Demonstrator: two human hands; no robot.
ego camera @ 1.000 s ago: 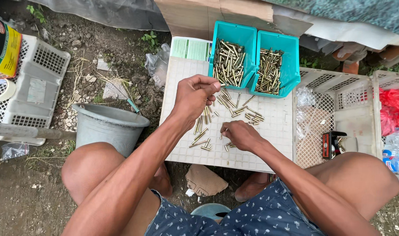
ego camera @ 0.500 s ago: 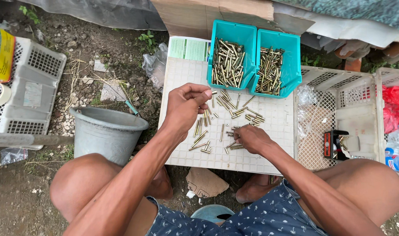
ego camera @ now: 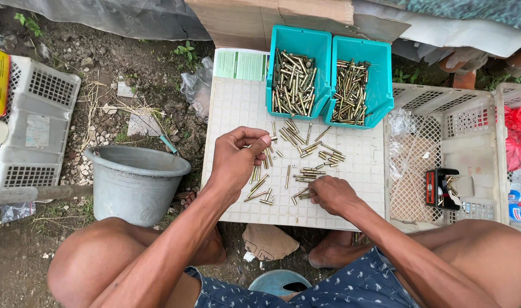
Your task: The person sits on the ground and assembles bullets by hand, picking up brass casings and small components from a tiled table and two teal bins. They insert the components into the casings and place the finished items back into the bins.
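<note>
- Outdoor dirt ground with pebbles and sparse weeds; a white gridded plastic counter [ego camera: 237,114] sits low in front of the seated person's bare knees.
- Left hand [ego camera: 236,158] raised just above the counter, fingertips pinched narrow together; whatever it grips is too small to make out.
- Right hand [ego camera: 332,194] rests low on the counter, fingers curled over a few brass-coloured screws [ego camera: 306,171]; its grip is hidden under the knuckles, so I cannot tell whether it is closed on any.
- Loose screws lie scattered on the counter between and just beyond both hands.
- Further back on the counter, two teal bins side by side: left bin [ego camera: 297,40] and right bin [ego camera: 380,57], both heaped with the same screws.
- Green printed sheet [ego camera: 240,64] lies flat beside the left bin.
- Grey bucket [ego camera: 135,182] stands on the ground left of the counter.
- White perforated crates flank the scene: one at far left [ego camera: 35,131], one at right [ego camera: 443,148] holding clear plastic and a small dark box.
- Red bag at right edge is cut off.
</note>
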